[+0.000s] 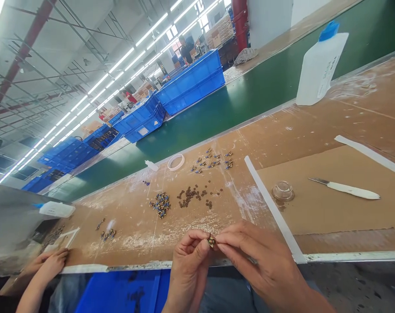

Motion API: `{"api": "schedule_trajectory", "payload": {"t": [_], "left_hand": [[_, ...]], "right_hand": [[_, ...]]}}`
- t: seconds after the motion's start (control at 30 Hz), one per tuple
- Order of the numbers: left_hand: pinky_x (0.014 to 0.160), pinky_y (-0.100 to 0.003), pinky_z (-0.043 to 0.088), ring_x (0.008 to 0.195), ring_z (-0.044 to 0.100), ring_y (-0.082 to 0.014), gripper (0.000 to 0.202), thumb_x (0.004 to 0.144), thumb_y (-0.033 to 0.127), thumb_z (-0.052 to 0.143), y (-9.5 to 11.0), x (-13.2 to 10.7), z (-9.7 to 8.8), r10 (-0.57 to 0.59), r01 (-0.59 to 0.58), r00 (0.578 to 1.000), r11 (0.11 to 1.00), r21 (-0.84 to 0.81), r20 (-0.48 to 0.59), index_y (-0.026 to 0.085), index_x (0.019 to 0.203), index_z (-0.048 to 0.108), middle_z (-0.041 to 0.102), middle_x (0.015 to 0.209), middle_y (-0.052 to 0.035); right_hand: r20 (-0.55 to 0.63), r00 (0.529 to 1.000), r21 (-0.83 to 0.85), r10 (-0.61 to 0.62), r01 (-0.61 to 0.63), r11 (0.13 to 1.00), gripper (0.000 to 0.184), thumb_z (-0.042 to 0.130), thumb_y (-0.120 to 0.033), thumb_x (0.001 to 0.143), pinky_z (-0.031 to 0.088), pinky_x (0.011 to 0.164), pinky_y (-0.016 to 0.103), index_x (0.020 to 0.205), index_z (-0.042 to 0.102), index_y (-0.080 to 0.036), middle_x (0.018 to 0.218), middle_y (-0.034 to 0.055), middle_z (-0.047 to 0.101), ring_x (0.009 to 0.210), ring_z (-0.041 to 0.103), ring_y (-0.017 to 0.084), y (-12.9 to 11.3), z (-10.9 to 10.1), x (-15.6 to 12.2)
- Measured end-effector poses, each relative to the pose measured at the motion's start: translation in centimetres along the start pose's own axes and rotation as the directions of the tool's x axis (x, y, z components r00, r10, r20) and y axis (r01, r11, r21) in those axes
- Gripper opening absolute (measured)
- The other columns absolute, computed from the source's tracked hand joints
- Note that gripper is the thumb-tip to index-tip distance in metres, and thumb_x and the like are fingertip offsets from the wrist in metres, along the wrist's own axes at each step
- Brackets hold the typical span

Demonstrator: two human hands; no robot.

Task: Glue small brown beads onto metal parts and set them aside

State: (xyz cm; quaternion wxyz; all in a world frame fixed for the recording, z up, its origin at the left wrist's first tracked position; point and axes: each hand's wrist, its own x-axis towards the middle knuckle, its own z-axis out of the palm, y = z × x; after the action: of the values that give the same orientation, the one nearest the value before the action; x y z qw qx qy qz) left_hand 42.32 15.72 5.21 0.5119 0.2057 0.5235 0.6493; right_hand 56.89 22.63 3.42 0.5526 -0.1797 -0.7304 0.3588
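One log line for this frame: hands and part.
left hand: pinching small brass part | right hand: pinching same part | nearby: loose part piles on bench

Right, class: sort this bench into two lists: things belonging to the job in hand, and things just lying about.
In hand: small brass part, pinched between left hand and right hand; likely also brass-and-blue pile; brown pieces pile.
Lying about: knife; white bottle; tape roll; glass dish.

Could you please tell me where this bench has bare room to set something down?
Free: the cardboard sheet below the knife, and the benchtop between the white bottle and that sheet. Crowded: the middle, around the brass parts and dark rings.
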Motion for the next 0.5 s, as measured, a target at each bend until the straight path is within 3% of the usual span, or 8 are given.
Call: {"api": "schedule_trajectory", "payload": {"t": [0.1, 0.27, 0.37, 0.5], "left_hand": [[0.072, -0.019, 0.054, 0.072, 0.068, -0.0113, 0.015, 0.065, 0.023, 0.087, 0.1, -0.1, -0.3, 0.064, -0.059, 0.997, 0.991, 0.122, -0.037, 0.02, 0.075, 0.077, 0.075, 0.075, -0.0026], [0.073, -0.02, 0.057, 0.073, 0.071, -0.0133, 0.009, 0.069, 0.023, 0.084, 0.4, -0.4, -0.8, 0.217, -0.2, 0.976, 0.916, 0.347, -0.01, 0.024, 0.077, 0.079, 0.077, 0.078, -0.0023], [0.072, -0.02, 0.058, 0.076, 0.071, -0.015, 0.009, 0.073, 0.019, 0.08, 1.2, -0.8, -0.5, 0.365, -0.35, 0.928, 0.784, 0.514, 0.075, 0.025, 0.078, 0.079, 0.077, 0.08, -0.0013], [0.082, -0.024, 0.058, 0.081, 0.071, -0.0148, 0.019, 0.076, 0.01, 0.074, 2.5, -1.4, 0.5, 0.512, -0.542, 0.815, 0.504, 0.672, 0.273, 0.028, 0.082, 0.077, 0.077, 0.081, 0.0026]], "right_hand": [[-0.007, 1.0, -0.01, -0.008, 0.008, 1.0, 0.014, 0.057, -0.009, 0.091, 0.053, 0.075, 0.022, 0.098, 0.066, -0.017, 0.087, 0.0028, 0.069, 0.081, 0.065, 0.013, 0.1, 0.0, 0.0], [0.009, 1.0, -0.01, -0.002, 0.002, 1.0, 0.014, 0.056, -0.009, 0.092, 0.052, 0.072, 0.021, 0.096, 0.066, -0.018, 0.084, 0.0021, 0.069, 0.078, 0.064, 0.012, 0.3, -0.2, 0.0], [0.04, 0.999, 0.006, -0.017, 0.016, 1.0, 0.015, 0.054, -0.01, 0.093, 0.052, 0.07, 0.021, 0.097, 0.066, -0.018, 0.084, 0.0022, 0.069, 0.076, 0.064, 0.012, 0.3, -0.5, 0.0], [0.057, 0.998, 0.029, -0.032, 0.031, 0.999, 0.016, 0.054, -0.009, 0.093, 0.053, 0.071, 0.021, 0.101, 0.065, -0.018, 0.086, 0.0031, 0.068, 0.077, 0.064, 0.012, 0.5, -0.9, 0.0]]}}
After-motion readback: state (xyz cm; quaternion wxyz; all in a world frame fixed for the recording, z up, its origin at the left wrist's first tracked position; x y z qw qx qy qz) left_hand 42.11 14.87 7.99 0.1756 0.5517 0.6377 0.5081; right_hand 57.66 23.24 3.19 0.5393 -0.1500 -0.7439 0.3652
